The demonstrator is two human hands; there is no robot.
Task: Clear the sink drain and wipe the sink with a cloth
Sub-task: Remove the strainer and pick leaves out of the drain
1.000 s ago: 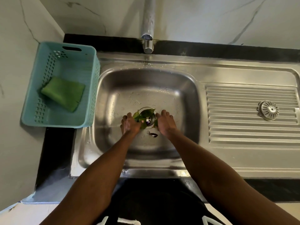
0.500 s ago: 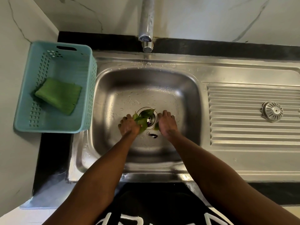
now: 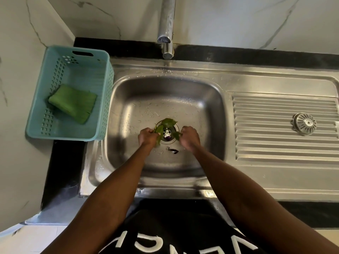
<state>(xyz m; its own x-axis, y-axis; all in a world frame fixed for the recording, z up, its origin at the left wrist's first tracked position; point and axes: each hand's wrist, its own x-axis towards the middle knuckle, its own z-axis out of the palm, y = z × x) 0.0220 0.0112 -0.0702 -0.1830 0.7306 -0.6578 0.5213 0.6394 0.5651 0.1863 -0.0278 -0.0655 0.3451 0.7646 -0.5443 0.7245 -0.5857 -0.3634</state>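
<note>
- a view from above of a stainless steel sink, with two bare arms reaching into the basin.
- the left hand is curled around a bunch of green leaves at the left edge of the drain.
- the right hand is curled at the drain's right edge, its fingers pinching a leaf.
- more leaves lie across the far side of the drain; a small dark scrap sits just near of it.
- the drain strainer rests on the ribbed draining board, right.
- a green cloth lies in a teal basket left of the sink.
- this looks like the drain-clearing step, underway; wiping has not begun.
- next calls for lifting the leaves clear, gathering the scrap, then fetching the cloth.
</note>
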